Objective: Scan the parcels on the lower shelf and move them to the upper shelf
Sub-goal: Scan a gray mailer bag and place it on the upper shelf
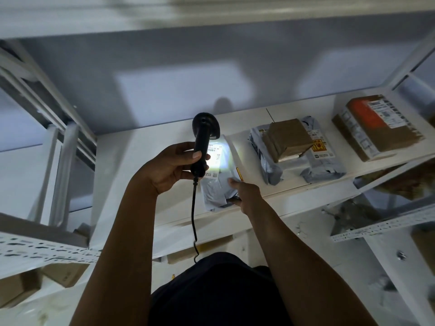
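Cable (194, 215): hung from the scanner's butt down toward the person's body, left of the right forearm.
Right hand (247, 195): pinched the near right corner of the grey parcel (217, 187), thumb on top; the other fingers were partly hidden.
Left hand (173, 164): wrapped round the grip of the scanner (202, 142), thumb along the near side.
Grey parcel, position: lay on the white shelf (146, 165), directly ahead of both hands and at the left end of the parcel row.
Long axis: ran near to far, with the label (215, 156) at the far end, lit by the scanner's beam.
Scanner head: sat just beyond the label's far edge and pointed down.
Neighbours: a grey mailer (322, 165) with a small brown box (288, 137) on it lay to the right; a taped carton (376, 125) lay further right and far.
Shelf level: could not be told as lower or upper.
Nearer hand: the right, already on the parcel; the left was occupied, so the lift would probably fall to the right.
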Available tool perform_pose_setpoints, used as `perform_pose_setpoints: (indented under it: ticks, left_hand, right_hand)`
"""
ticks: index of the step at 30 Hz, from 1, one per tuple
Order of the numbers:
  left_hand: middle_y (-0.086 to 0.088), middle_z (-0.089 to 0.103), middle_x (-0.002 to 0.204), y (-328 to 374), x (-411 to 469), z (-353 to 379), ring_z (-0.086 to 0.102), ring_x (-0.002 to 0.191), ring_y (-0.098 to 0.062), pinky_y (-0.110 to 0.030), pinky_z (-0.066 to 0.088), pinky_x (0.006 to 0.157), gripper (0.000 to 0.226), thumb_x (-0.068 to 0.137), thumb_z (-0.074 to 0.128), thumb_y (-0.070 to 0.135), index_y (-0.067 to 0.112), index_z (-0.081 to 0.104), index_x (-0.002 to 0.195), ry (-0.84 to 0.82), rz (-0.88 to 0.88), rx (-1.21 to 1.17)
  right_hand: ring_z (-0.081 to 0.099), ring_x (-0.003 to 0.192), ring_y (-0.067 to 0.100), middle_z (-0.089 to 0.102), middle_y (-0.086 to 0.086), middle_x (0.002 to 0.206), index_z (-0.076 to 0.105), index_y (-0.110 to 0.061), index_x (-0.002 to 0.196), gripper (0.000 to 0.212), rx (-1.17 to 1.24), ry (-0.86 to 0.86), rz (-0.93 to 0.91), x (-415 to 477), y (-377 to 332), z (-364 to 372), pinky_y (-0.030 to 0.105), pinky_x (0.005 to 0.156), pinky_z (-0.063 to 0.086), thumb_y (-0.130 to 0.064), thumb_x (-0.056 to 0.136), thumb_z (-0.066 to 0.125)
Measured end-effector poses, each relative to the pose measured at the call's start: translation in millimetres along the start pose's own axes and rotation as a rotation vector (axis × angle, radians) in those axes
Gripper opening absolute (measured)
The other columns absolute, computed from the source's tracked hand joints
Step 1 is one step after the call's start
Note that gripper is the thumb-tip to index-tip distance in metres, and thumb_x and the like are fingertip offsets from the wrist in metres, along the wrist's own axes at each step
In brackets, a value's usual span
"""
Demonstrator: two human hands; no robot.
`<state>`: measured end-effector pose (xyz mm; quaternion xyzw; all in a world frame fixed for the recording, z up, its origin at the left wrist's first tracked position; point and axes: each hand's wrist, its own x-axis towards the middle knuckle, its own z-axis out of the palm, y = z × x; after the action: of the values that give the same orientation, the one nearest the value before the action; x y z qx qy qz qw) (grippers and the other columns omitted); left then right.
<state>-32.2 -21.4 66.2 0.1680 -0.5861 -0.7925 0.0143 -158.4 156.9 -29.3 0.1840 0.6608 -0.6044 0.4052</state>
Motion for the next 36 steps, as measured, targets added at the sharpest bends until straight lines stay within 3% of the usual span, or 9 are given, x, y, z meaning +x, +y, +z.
perform_pose_setpoints:
  ticks: [4,13,18,21,23,26,30,33,36]
  left_hand:
    - [-0.004,0.077,0.102,0,0,0,0.074,0.086,-0.019,-0.037,0.062,0.079,0.101,0.041,0.1,0.055,0.01,0.063,0.124,0.012,-0.02,0.009]
    - [-0.006,0.077,0.105,1,0,-2,0.075,0.089,-0.022,-0.039,0.063,0.08,0.103,0.038,0.102,0.05,0.01,0.063,0.125,0.04,-0.042,-0.014]
    - [-0.008,0.077,0.108,-2,1,-3,0.075,0.092,-0.023,-0.036,0.062,0.076,0.094,0.046,0.102,0.044,0.013,0.063,0.126,0.085,-0.079,-0.002]
    - [-0.01,0.078,0.109,-8,5,-3,0.075,0.096,-0.026,-0.032,0.062,0.075,0.062,0.077,0.089,0.02,0.013,0.06,0.131,0.182,-0.146,0.103]
    - [-0.012,0.078,0.105,-17,9,-5,0.077,0.093,-0.026,-0.03,0.062,0.07,0.056,0.08,0.086,0.012,0.011,0.06,0.129,0.289,-0.204,0.168]
    - [-0.016,0.074,0.109,-47,22,-16,0.075,0.096,-0.03,-0.038,0.064,0.074,0.059,0.073,0.093,0.014,0.006,0.06,0.122,0.512,-0.309,0.22]
    - [-0.017,0.065,0.13,-86,26,-22,0.065,0.117,-0.035,-0.046,0.056,0.097,0.093,0.066,0.097,0.034,0.003,0.047,0.137,0.758,-0.413,0.533]
    - [-0.016,0.063,0.128,-107,17,-15,0.063,0.117,-0.038,-0.045,0.054,0.094,0.084,0.071,0.093,0.029,0.008,0.038,0.132,0.823,-0.409,0.619]
    - [-0.014,0.065,0.119,-123,15,-14,0.067,0.105,-0.037,-0.052,0.058,0.087,0.082,0.069,0.092,0.032,0.015,0.035,0.125,0.82,-0.388,0.692]
  right_hand:
    - [0.053,0.079,0.023,0.05,0.019,0.129,0.045,0.006,0.139,0.062,-0.01,0.01,-0.002,0,-2,1,0.049,0.097,0.054,-0.012,0.089,0.077]
    - [0.051,0.068,0.02,0.056,0.013,0.096,0.046,0.005,0.139,0.057,-0.023,0.004,0.033,1,-3,1,0.051,0.103,0.05,-0.015,0.093,0.073]
    - [0.056,0.07,0.022,0.054,0.016,0.121,0.049,0.005,0.137,0.058,-0.011,-0.022,0.007,7,-1,0,0.05,0.101,0.053,-0.016,0.09,0.076]
    - [0.056,0.071,0.02,0.056,0.017,0.121,0.053,0.005,0.133,0.057,-0.006,-0.009,-0.014,12,3,-2,0.05,0.098,0.055,-0.016,0.087,0.08]
    - [0.055,0.07,0.02,0.055,0.016,0.118,0.054,0.005,0.129,0.053,-0.01,-0.009,-0.021,15,5,-3,0.048,0.096,0.056,-0.015,0.087,0.079]
    - [0.056,0.071,0.022,0.057,0.016,0.108,0.056,0.003,0.119,0.042,-0.004,-0.016,-0.025,16,4,-3,0.045,0.088,0.058,-0.013,0.088,0.079]
    - [0.062,0.081,0.028,0.061,0.021,0.127,0.058,0.005,0.123,0.05,0.007,-0.006,-0.041,14,7,-2,0.047,0.072,0.059,-0.012,0.083,0.083]
    - [0.06,0.08,0.028,0.058,0.019,0.123,0.055,0.004,0.124,0.051,-0.006,0.008,-0.039,15,7,-3,0.045,0.071,0.058,-0.013,0.084,0.082]
    - [0.056,0.095,0.033,0.053,0.021,0.13,0.053,0.005,0.131,0.06,-0.024,0.031,-0.027,16,6,-3,0.042,0.067,0.058,-0.015,0.083,0.083]
